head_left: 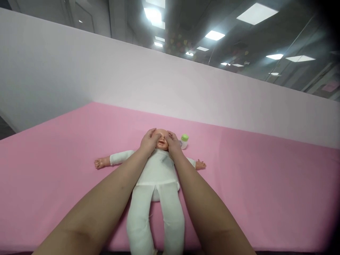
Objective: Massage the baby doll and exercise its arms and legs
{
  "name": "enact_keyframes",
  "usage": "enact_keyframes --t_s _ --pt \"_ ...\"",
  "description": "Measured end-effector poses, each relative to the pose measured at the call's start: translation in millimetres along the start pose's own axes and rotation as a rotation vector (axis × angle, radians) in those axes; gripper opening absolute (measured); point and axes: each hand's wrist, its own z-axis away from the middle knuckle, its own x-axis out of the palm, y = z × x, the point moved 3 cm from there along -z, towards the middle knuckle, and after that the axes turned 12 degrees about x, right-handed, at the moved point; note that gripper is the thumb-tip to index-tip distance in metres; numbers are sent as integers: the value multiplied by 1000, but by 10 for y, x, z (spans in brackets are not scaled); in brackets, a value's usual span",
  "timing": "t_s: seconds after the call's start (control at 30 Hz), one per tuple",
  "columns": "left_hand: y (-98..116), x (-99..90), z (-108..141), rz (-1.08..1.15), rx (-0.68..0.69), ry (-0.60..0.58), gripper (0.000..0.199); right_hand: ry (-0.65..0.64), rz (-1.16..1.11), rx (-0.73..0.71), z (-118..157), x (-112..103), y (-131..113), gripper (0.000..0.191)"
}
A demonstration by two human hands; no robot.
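A baby doll (pixel 160 170) with a white cloth body lies on its back, its arms spread to both sides and its legs toward me. My left hand (pixel 150 141) is wrapped round the left side of the doll's head, with the thumb near its eye. On the other side of the head, my right hand (pixel 173 143) holds it in the same way, thumb on the face. The doll's mouth shows between my hands. Just right of my right hand, a small clear bottle with a green cap (pixel 184 141) stands upright.
The doll lies on a pink padded surface (pixel 239 184). A white wall or panel (pixel 159 85) runs along the back and left side. Above it, dark glass shows bright ceiling lights.
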Motion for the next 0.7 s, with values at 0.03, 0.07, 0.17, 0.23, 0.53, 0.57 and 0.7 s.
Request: enact_keyframes --t_s 0.03,0.07,0.17,0.23,0.53,0.57,0.7 --pt "-6 -4 1 6 3 2 55 4 9 -8 3 -10 10 47" --pt "-13 -6 2 14 5 2 55 5 16 -13 3 -19 20 47" --pt "-33 -5 4 63 -3 -6 55 6 21 -16 -3 -38 51 49" --pt "-43 -3 7 119 -16 -12 55 4 7 -7 -9 -36 66 50" --pt "-54 -27 30 252 -61 -8 55 -20 -66 48 55 2 34 55" --pt "-60 -30 31 265 -66 -13 55 -25 -68 50 60 0 34 55" --pt "-77 -45 40 295 -95 -21 58 -31 -86 54 63 -5 50 57"
